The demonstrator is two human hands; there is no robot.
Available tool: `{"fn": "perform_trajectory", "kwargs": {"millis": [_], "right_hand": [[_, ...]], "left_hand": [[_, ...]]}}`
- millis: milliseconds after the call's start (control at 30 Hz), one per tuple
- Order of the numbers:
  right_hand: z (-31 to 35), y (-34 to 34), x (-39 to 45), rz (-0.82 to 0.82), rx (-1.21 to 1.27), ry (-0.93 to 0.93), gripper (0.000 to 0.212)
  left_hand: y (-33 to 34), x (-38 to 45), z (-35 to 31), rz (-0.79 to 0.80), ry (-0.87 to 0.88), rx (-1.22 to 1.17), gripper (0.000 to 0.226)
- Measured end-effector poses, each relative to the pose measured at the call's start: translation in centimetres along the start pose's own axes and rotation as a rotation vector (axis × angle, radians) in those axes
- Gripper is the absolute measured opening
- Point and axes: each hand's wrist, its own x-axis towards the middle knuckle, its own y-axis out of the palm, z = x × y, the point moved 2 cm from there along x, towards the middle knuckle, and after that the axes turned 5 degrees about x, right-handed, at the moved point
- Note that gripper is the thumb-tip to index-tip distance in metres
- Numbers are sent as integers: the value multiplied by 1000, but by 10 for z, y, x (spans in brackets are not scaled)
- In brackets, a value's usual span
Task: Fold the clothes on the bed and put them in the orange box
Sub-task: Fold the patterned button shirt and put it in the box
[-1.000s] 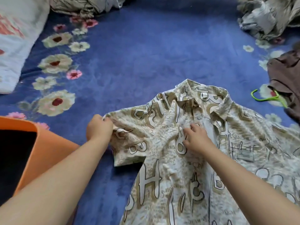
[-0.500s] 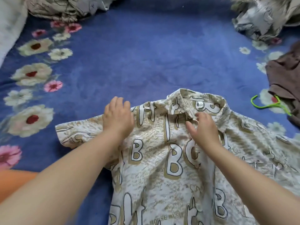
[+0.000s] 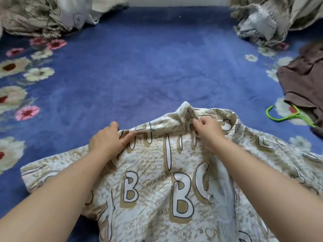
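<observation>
A cream short-sleeved shirt (image 3: 153, 180) printed with big gold and white letters lies spread on the blue bed cover, collar pointing away from me. My left hand (image 3: 106, 138) lies on its left shoulder seam, fingers over the far edge and thumb flat on the cloth. My right hand (image 3: 208, 128) pinches the collar at the neck and lifts a fold of it. The orange box is out of view.
The blue floral bed cover (image 3: 157, 58) stretches ahead. Crumpled patterned clothes are heaped at the back left (image 3: 40, 16) and back right (image 3: 265, 20). A brown garment (image 3: 304, 84) on a green hanger (image 3: 288, 117) lies at the right edge.
The view has swung away from the orange box. The left sleeve has been unfolded outward and lies flat. My left hand moved to the shoulder; my right hand moved up and took the collar.
</observation>
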Motion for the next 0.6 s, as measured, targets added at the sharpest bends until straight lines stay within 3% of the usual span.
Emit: {"fn": "perform_trajectory", "kwargs": {"millis": [100, 200, 267, 367, 500, 600], "right_hand": [[-1, 10, -7, 98, -199, -15, 35], [2, 13, -17, 150, -157, -46, 20], [-1, 7, -26, 153, -69, -19, 48], [-14, -2, -47, 76, -1, -26, 57], [-46, -7, -96, 19, 34, 84, 54], [-62, -7, -129, 60, -66, 170, 29]], "left_hand": [[10, 1, -2, 17, -1, 72, 61], [8, -6, -7, -97, -95, 96, 56], [5, -16, -14, -217, -63, 38, 54], [2, -49, -31, -309, 104, -78, 53], [17, -111, -45, -171, 171, -111, 50], [36, -152, -44, -13, 173, -28, 53]]}}
